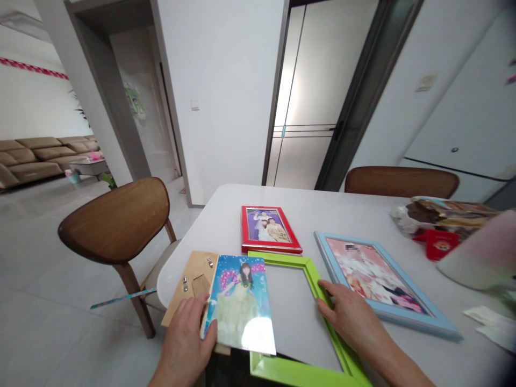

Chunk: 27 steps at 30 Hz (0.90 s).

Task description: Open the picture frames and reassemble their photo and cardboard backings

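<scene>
My left hand (185, 336) is closed at the left edge of a glossy photo (237, 306) of a person in a pale dress, thumb on its border. Beneath the photo's left side, a wooden backing board (181, 301) with metal clips sticks out past the table corner. The photo also overlaps the left side of a lime-green picture frame (308, 269), which lies flat with the white tabletop showing through its opening. Around the frame's right bar, the fingers of my right hand (357, 320) are closed. Part of the left hand's grip is hidden.
A red framed photo (272, 249) lies beyond the green frame, and a light-blue framed photo (330, 263) lies right of it. Bags (447, 212), a red packet (441, 244) and a pinkish-white object (479, 252) sit at the right. Wooden chairs (116, 220) flank the white table (322, 207).
</scene>
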Motion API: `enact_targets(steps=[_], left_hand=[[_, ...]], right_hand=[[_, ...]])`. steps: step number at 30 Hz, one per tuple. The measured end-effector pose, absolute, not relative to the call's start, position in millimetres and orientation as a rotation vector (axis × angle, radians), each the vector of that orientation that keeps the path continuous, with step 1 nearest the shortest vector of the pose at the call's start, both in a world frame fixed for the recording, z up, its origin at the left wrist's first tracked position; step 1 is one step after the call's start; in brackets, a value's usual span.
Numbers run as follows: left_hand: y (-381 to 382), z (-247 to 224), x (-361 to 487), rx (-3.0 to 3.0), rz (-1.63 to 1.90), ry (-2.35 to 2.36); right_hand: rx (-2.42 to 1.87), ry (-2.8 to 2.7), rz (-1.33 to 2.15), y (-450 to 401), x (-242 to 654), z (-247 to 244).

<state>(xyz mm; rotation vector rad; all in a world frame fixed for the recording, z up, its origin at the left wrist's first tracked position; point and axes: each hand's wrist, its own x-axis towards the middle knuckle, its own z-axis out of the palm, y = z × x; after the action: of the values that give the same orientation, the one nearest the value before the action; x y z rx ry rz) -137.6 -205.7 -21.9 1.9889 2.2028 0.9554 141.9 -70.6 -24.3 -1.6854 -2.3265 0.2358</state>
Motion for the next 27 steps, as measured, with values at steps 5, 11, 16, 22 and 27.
enact_targets(steps=[5,11,16,22,27], left_hand=[[-204.4,-21.3,-136.4,2.06,0.925,2.2],[-206.3,-20.4,-124.0,2.133,0.966,2.077],[-211.2,-16.7,-112.2,2.287,0.825,1.861],[-205.5,-19.1,-104.8,2.378,0.764,1.751],[-197.3,-14.4,-101.7,2.368,1.139,1.624]], right_hand=[[-1.6,-2.295,0.128,-74.4,139.9,-19.6],[-1.35,-2.086,0.575,-91.1,110.3,-12.2],[-1.256,-1.656,1.427,-105.3,71.1,-15.6],[-1.114,-1.299,1.807,-107.5,44.0,-5.3],[-0.892,-1.14,1.824,-117.9,41.8,30.7]])
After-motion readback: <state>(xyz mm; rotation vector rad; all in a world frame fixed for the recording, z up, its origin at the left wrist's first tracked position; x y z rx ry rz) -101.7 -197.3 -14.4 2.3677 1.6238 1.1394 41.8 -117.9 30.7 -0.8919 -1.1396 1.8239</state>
